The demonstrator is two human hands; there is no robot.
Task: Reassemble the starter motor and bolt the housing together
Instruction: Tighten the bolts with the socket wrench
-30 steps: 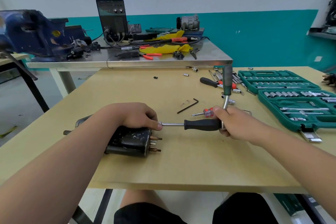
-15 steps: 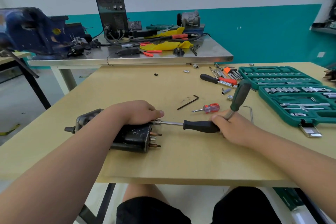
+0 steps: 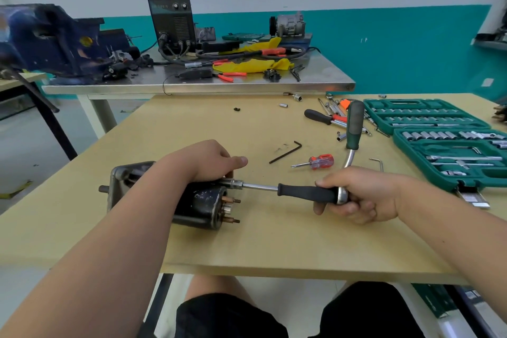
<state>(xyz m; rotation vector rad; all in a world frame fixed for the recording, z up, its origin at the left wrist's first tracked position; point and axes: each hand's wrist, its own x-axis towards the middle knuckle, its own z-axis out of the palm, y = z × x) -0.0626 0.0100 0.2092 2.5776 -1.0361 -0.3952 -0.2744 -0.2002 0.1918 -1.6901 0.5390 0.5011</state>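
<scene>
Starter motor (image 3: 200,206): lay on its side on the wooden counter (image 3: 274,241), near the front edge. Left grip (image 3: 211,160): curled over the motor's top. Right grip (image 3: 359,195): closed round the rear end of a black-handled socket driver (image 3: 301,192), whose socket met the motor's end. Green ratchet handle (image 3: 355,123): rose from that rear end.

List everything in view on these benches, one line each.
starter motor: 1, black, lying on wooden table
socket driver: 1, black handle, socket end at motor
ratchet: 1, green handle, standing on driver's end
hex key: 1, black, mid-table
screwdriver: 1, red, beside hex key
socket case: 1, green, open, table's right
vise: 1, blue, rear left
welder: 1, black, steel bench
cloth: 1, yellow, steel bench
left hand: 1, holds starter motor
right hand: 1, grips ratchet head
</scene>
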